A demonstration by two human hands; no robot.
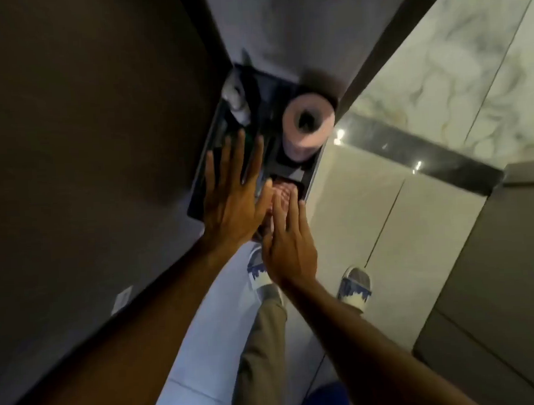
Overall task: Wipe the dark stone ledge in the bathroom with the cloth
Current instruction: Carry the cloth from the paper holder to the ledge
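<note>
Both hands over dark compartmented tray (284, 86).
Left hand (231, 201) flat, grip wide; right hand (288, 241) fingers extended, holding nothing; pale toilet-paper roll (306, 129) at tray's far corner.

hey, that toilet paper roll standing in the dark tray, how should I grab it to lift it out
Grip the toilet paper roll around its outer paper wall near the top, coming straight down from above. It stands on end with its core hole facing up, and the tray walls sit close around its base, so a low side approach looks blocked. Both hands are open.

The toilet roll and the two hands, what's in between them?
In the head view, only dark tray lies between the toilet roll and the left hand and right hand.
</note>
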